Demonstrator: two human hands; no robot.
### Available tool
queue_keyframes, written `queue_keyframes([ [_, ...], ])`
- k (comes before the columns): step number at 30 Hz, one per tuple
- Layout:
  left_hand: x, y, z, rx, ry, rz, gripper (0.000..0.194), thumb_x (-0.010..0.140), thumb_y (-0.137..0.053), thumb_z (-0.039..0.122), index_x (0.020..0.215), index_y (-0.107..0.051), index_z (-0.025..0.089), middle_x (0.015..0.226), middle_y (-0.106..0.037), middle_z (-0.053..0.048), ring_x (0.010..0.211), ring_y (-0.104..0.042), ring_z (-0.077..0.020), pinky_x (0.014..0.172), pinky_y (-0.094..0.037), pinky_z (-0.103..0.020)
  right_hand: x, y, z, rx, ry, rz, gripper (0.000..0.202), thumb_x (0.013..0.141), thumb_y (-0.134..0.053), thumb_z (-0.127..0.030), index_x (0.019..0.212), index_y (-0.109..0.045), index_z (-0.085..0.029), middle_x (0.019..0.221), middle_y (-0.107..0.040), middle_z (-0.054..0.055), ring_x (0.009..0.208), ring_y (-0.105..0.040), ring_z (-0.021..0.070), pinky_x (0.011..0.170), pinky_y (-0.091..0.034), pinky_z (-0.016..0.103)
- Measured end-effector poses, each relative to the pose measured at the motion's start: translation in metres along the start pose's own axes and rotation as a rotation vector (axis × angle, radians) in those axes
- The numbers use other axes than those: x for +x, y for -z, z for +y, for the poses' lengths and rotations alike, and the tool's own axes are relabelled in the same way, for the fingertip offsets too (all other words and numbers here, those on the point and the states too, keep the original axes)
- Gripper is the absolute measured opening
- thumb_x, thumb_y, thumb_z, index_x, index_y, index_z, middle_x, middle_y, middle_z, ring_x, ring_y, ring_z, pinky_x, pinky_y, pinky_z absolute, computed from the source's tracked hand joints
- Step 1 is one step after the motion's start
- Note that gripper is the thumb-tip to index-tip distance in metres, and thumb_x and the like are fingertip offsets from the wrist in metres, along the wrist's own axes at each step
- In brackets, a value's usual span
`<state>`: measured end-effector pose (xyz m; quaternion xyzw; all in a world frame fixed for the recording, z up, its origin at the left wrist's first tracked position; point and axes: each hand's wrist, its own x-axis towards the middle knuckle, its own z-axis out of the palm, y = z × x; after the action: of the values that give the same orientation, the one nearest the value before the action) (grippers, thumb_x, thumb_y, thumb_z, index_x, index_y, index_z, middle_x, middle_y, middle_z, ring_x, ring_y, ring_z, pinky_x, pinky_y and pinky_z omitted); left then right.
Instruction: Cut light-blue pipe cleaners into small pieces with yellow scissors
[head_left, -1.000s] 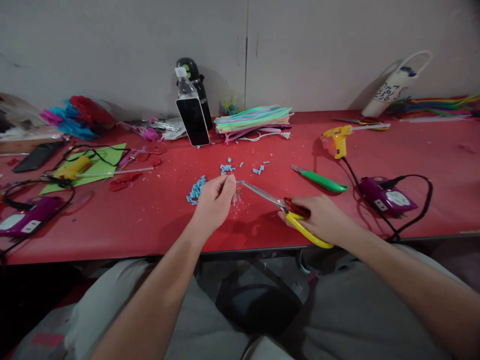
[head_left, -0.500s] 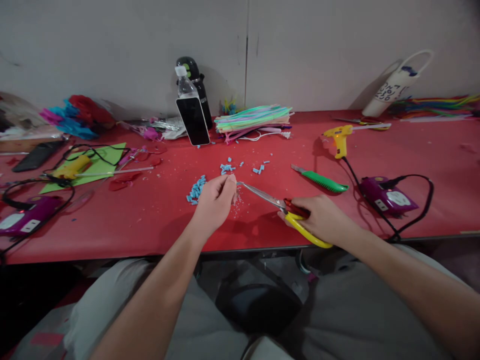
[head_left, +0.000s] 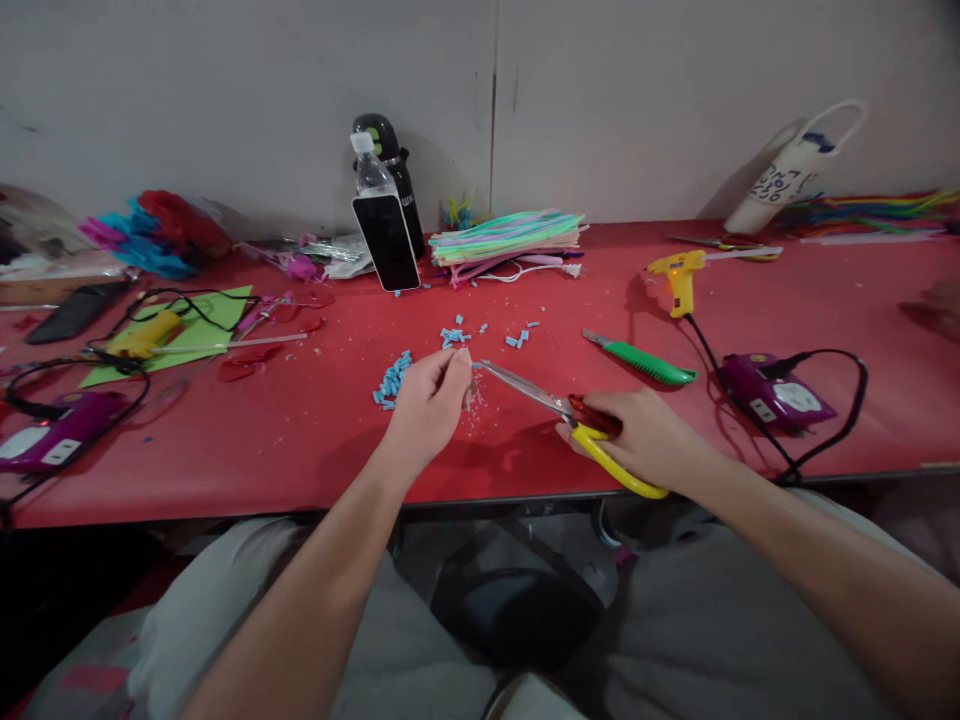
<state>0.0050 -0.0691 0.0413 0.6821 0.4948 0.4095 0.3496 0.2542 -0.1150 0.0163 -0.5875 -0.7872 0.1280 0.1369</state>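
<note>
My left hand [head_left: 433, 395] pinches a small blue piece [head_left: 475, 365], whose end peeks out past the fingertips. Just right of it are the tips of the scissors [head_left: 525, 388], their blades nearly together. Their red and yellow handles are wrapped by my right hand [head_left: 637, 430]. A heap of short blue pieces [head_left: 391, 382] lies left of my left hand, and more blue bits [head_left: 454, 335] are scattered beyond it. Pale crumbs dot the red table [head_left: 525, 470] under the blades.
A green utility knife [head_left: 651, 363] lies right of the scissors. Farther right are a yellow glue gun [head_left: 679, 280] and a corded purple power socket [head_left: 780, 392]. Behind stand a phone [head_left: 386, 242] against bottles and a bundle of pastel pipe cleaners [head_left: 506, 240]. Another person's hand [head_left: 937, 310] shows at the right edge.
The scissors have drawn slightly right and away from the blue piece in my left hand. A blurred hand of another person has come in at the right edge.
</note>
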Motion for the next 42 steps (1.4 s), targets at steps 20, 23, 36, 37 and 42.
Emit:
queue_keyframes([
  [20, 0.0, -0.001, -0.007, -0.116, 0.04, -0.006, 0.042, 0.094, -0.042, 0.029, 0.054, -0.043, 0.018, 0.05, -0.045, 0.002, 0.05, -0.042, -0.0087, 0.052, -0.035, -0.023, 0.002, 0.003, -0.004, 0.041, -0.051, 0.02, 0.043, 0.08, -0.058, -0.054, 0.062, -0.035, -0.022, 0.052, -0.039, -0.004, 0.049, -0.032, 0.0107, 0.048, -0.02, 0.026],
  [23, -0.001, -0.002, -0.008, -0.11, 0.05, 0.009, 0.043, 0.093, -0.042, 0.029, 0.052, -0.042, 0.017, 0.048, -0.043, 0.002, 0.049, -0.041, -0.0085, 0.051, -0.034, -0.023, 0.002, 0.002, -0.002, 0.041, -0.048, 0.008, 0.042, 0.08, -0.057, -0.054, 0.062, -0.036, -0.022, 0.052, -0.042, -0.004, 0.049, -0.031, 0.0105, 0.048, -0.02, 0.025],
  [36, 0.001, -0.001, -0.01, -0.104, 0.053, 0.013, 0.043, 0.093, -0.041, 0.031, 0.052, -0.043, 0.018, 0.049, -0.043, 0.001, 0.048, -0.041, -0.0096, 0.05, -0.033, -0.024, 0.002, 0.0, -0.003, 0.006, -0.01, -0.005, 0.039, 0.081, -0.056, -0.053, 0.063, -0.043, -0.021, 0.054, -0.047, -0.002, 0.048, -0.031, 0.0102, 0.049, -0.021, 0.025],
  [37, 0.001, -0.001, -0.009, -0.105, 0.051, 0.01, 0.043, 0.093, -0.042, 0.031, 0.052, -0.044, 0.018, 0.049, -0.043, 0.001, 0.048, -0.041, -0.0096, 0.049, -0.033, -0.024, 0.002, 0.0, -0.002, 0.005, -0.01, -0.005, 0.039, 0.081, -0.056, -0.053, 0.063, -0.043, -0.021, 0.054, -0.047, -0.002, 0.049, -0.031, 0.0103, 0.049, -0.021, 0.025],
  [42, 0.0, -0.001, -0.008, -0.101, 0.04, -0.011, 0.043, 0.093, -0.042, 0.03, 0.052, -0.044, 0.018, 0.05, -0.045, 0.002, 0.049, -0.042, -0.0092, 0.051, -0.034, -0.023, 0.002, -0.003, 0.002, -0.006, -0.011, -0.002, 0.04, 0.082, -0.054, -0.056, 0.064, -0.044, -0.022, 0.054, -0.046, -0.002, 0.049, -0.031, 0.0109, 0.05, -0.022, 0.026],
])
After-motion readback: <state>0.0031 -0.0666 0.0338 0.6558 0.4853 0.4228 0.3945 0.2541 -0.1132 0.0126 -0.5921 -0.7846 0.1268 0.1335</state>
